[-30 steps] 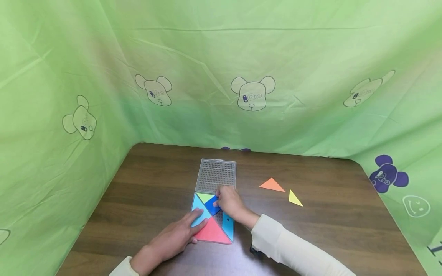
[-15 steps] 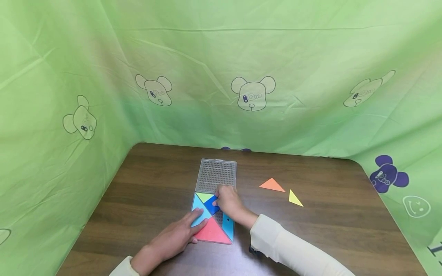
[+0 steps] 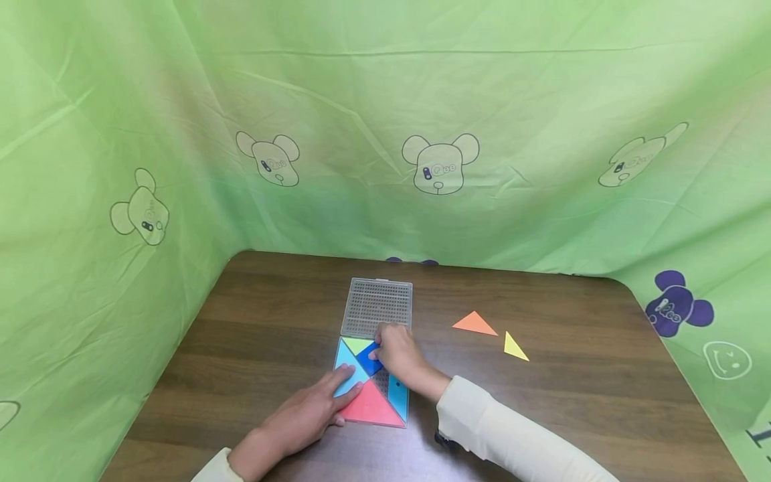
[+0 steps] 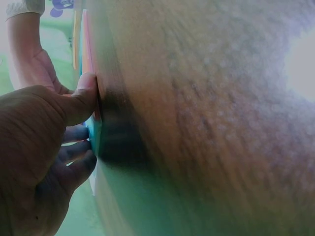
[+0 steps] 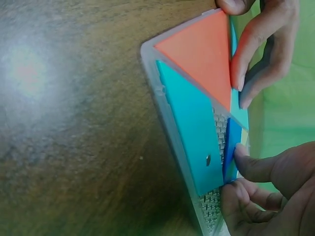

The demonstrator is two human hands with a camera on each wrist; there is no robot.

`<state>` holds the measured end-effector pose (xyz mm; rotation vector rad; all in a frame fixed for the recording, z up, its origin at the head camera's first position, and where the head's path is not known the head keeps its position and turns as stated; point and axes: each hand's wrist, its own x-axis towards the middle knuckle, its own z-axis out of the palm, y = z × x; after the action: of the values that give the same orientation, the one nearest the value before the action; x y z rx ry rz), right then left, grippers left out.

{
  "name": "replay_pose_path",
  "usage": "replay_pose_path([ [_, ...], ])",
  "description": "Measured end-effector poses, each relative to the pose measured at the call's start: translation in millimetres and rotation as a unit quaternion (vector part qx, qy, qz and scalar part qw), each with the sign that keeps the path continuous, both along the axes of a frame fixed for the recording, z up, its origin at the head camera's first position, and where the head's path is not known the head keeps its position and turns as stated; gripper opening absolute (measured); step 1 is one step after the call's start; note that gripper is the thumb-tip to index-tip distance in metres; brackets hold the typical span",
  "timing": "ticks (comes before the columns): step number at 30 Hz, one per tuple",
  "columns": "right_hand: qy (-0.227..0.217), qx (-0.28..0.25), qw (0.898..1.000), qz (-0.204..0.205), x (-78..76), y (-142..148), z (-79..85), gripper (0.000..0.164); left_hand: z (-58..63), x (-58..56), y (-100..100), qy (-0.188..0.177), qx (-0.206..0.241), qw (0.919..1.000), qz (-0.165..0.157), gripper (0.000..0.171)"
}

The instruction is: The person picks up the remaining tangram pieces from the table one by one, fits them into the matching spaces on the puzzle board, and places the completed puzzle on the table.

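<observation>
In the head view a clear plastic case holds flat tangram pieces: a light-blue triangle, a red triangle, a light-green piece and a turquoise piece with a small hole. Fingers spread, my left hand rests over the left part of the case, two fingertips on the pieces. Its thumb is at the near edge. My right hand pinches a dark-blue piece between thumb and fingers, low in the case beside the light-green piece. Dotted case bottom shows below it.
The dotted lid lies opened flat behind the case. An orange triangle and a smaller yellow triangle lie to the right on the wooden table. A green cloth hangs around the back and sides.
</observation>
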<state>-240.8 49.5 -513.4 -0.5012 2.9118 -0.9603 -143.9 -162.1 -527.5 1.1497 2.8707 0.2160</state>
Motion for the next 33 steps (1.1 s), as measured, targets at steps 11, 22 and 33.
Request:
replay_pose_path([
  [11,0.056,0.010,0.998,0.023,4.8,1,-1.7,0.029,1.2,1.0,0,-0.002,0.004,1.0000,0.003,0.058],
  [22,0.030,-0.017,0.999,-0.022,-6.1,39,11.3,0.018,1.8,0.8,2,-0.021,0.009,0.9997,0.006,0.060],
  [33,0.075,0.063,0.990,-0.098,-18.4,157,16.0,0.023,2.6,1.3,2,-0.035,0.006,0.9992,0.019,0.062],
])
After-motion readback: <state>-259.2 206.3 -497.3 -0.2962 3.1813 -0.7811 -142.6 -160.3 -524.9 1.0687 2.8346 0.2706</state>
